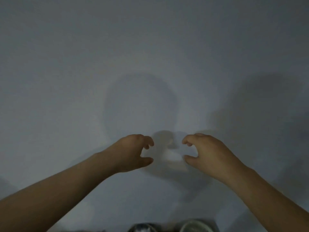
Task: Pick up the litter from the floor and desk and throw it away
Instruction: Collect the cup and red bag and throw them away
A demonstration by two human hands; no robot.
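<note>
The picture is dim and a little blurred. A plain grey-white smooth surface (pixel 150 47) fills nearly the whole frame; I cannot tell if it is floor or desk.

Two bare forearms come in from the lower corners and meet near the lower centre. The left hand (pixel 133 153) is left of the centre, back upward. Its fingers are half curled like a claw, with a wide gap between them and the thumb, and it holds nothing. The right hand (pixel 209 153) is just right of the centre in the same shape: fingers bent, thumb well apart from them, nothing inside. The fingertips of the two hands point at each other but do not touch.

Between the hands lies a pale whitish soft-edged patch (pixel 173 157), nearer to the right thumb. It is too blurred to say if it is a piece of litter or only light.

A large round grey shadow (pixel 167 97) is above the hands, and a darker shadow (pixel 267 91) is at the right side.

At the bottom edge two rounded things are cut off: a dark shiny one (pixel 142 228) and a pale round rim (pixel 195 227).
</note>
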